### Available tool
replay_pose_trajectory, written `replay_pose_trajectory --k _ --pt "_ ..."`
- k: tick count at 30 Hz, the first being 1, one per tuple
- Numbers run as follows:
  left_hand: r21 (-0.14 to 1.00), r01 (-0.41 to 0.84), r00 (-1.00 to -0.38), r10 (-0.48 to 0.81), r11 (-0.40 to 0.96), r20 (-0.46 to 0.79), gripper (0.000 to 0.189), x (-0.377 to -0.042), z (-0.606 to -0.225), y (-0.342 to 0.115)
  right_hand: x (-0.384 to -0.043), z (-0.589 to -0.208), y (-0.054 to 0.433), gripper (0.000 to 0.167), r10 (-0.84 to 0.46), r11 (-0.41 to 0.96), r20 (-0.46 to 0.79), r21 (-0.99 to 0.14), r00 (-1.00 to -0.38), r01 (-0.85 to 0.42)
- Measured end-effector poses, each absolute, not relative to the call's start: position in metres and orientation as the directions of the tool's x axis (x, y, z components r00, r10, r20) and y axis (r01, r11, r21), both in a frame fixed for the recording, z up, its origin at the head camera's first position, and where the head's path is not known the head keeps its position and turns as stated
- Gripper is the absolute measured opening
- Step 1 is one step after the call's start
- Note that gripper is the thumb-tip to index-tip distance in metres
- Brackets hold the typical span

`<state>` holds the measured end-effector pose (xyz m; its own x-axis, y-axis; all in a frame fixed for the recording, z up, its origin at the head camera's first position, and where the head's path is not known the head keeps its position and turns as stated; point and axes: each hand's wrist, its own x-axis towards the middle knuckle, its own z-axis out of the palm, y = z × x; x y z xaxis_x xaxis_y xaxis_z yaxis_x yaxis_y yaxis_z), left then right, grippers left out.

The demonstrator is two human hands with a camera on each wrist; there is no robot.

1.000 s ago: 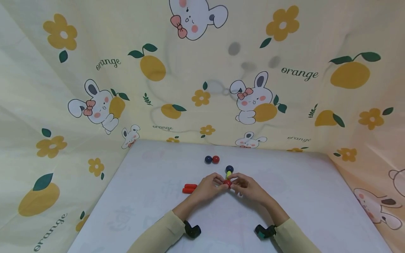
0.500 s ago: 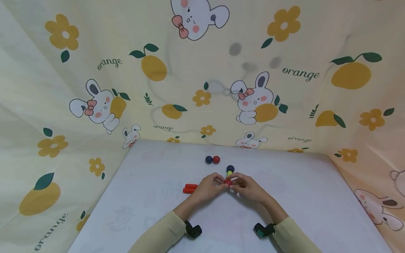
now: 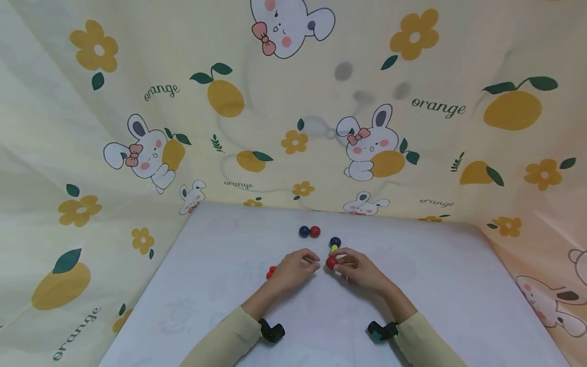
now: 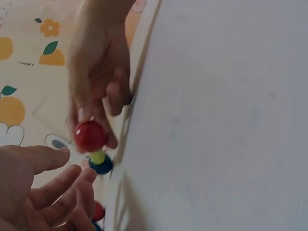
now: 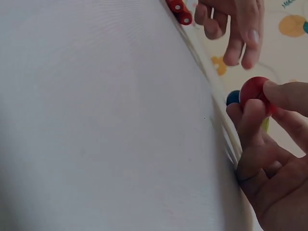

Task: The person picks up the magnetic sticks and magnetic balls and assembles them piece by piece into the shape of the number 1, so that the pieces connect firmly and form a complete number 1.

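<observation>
Pinched in your right hand above the table: red ball, seemingly already joined by yellow rod to navy ball; your left hand: empty, loose-fingered, just beside; apparently left unused: spare navy ball, spare red ball, red rods.

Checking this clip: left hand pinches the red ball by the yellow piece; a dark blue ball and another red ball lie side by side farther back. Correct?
No: the right hand pinches the red ball by the yellow piece; the left hand is apart from it, as the left wrist view shows. A dark blue ball and another red ball lie side by side farther back.
</observation>
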<state>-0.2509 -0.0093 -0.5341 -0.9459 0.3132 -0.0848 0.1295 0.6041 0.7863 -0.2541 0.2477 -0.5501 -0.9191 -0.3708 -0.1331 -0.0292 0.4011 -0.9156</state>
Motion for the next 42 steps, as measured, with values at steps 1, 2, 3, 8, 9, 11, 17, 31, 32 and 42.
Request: replay_pose_trajectory --k 1,2,3,8,9,11,17,31,32,42 --pt "0.783 0.132 -0.947 0.311 0.608 -0.082 0.015 -0.251 -0.533 -0.012 -0.255 -0.550 0.248 0.041 -0.361 0.400 -0.143 -0.916 -0.921 -0.015" --pt "0.782 0.136 -0.947 0.311 0.608 -0.077 0.015 -0.252 -0.531 -0.015 -0.255 -0.551 0.249 0.041 -0.353 0.402 -0.149 -0.916 -0.924 -0.006" --pt "0.780 0.144 -0.947 0.313 0.609 -0.070 0.014 -0.253 -0.529 -0.018 -0.255 -0.551 0.249 0.041 -0.345 0.405 -0.155 -0.914 -0.926 0.002" --pt "0.776 0.155 -0.947 0.316 0.612 -0.061 0.013 -0.257 -0.523 -0.034 -0.256 -0.554 0.251 0.042 -0.316 0.416 -0.173 -0.909 -0.933 0.027" --pt "0.779 0.150 -0.946 0.316 0.608 -0.065 0.013 -0.258 -0.523 -0.037 -0.257 -0.554 0.251 0.042 -0.313 0.412 -0.175 -0.910 -0.934 0.033" --pt "0.779 0.149 -0.946 0.316 0.610 -0.066 0.014 -0.260 -0.522 -0.044 -0.258 -0.555 0.252 0.042 -0.306 0.403 -0.177 -0.914 -0.935 0.041" --pt "0.758 0.158 -0.945 0.321 0.633 -0.071 0.018 -0.266 -0.522 -0.064 -0.259 -0.555 0.254 0.042 -0.313 0.377 -0.167 -0.925 -0.935 0.039" --pt "0.681 0.169 -0.920 0.361 0.713 -0.150 0.019 -0.269 -0.526 -0.099 -0.266 -0.561 0.254 0.040 -0.251 0.358 -0.202 -0.928 -0.947 0.103" --pt "0.677 0.175 -0.918 0.368 0.715 -0.151 0.019 -0.269 -0.526 -0.100 -0.267 -0.561 0.253 0.040 -0.248 0.358 -0.204 -0.928 -0.947 0.106" --pt "0.635 0.203 -0.923 0.362 0.745 -0.130 0.014 -0.265 -0.532 -0.107 -0.269 -0.566 0.252 0.040 -0.260 0.335 -0.240 -0.931 -0.935 0.146"
